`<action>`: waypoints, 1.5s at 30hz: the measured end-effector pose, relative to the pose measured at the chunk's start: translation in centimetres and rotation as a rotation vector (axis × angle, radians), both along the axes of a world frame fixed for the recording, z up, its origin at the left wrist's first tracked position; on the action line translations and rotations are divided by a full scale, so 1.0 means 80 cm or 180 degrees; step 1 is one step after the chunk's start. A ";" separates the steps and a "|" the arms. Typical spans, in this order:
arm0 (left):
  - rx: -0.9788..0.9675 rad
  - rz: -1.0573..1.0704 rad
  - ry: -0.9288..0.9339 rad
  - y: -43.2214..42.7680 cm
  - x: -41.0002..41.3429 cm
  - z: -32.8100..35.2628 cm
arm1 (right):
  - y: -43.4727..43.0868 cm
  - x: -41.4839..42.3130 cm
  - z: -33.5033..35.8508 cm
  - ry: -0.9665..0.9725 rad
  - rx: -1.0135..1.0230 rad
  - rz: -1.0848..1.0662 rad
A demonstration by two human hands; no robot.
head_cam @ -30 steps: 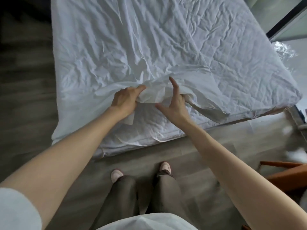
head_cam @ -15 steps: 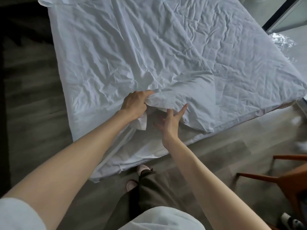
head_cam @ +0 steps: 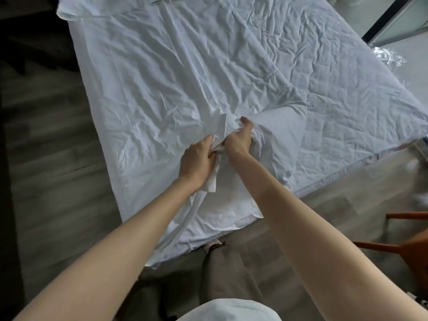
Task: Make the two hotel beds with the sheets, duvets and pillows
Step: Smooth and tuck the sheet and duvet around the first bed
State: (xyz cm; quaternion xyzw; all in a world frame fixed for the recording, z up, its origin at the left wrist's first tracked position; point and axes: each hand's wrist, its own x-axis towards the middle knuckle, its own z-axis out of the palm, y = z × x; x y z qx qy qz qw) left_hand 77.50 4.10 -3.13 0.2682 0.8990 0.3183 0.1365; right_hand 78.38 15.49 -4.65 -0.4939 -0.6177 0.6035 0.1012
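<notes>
Wood floor is seen at far left. Next to it the white sheet is spread out, heavily crumpled, with overhang hanging off the left and near edges. Towards the near side, a bunched edge of the sheet is gripped by the left hand, fingers curled round the cloth and a loose tab hanging below the fist. Just beside it, the same bunch is clenched in the right hand, thumb uppermost. Further right, a flap of the sheet is doubled back on itself, so the quilted mattress is left bare along the right side. The step is judged to be opening out that folded part. To do it well, the hem should be walked apart by both hands until the corner is reached, then drawn low and evenly to the right edge so that the left overhang is not dragged off. An orange chair is seen at far right, and snagging on it should be avoided.
</notes>
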 end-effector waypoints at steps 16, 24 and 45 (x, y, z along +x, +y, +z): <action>-0.0291 -0.1081 -0.0337 -0.213 -0.049 -0.042 | -0.125 -0.014 -0.018 -0.0026 -0.0325 -0.1085; -0.0093 -0.2011 -0.1498 -0.230 -0.069 -0.037 | -0.148 0.037 -0.033 0.0275 -0.0376 -0.1261; -0.0844 -0.3363 -0.1753 -0.117 -0.186 -0.069 | -0.128 0.029 -0.080 -0.1365 0.0433 -0.1826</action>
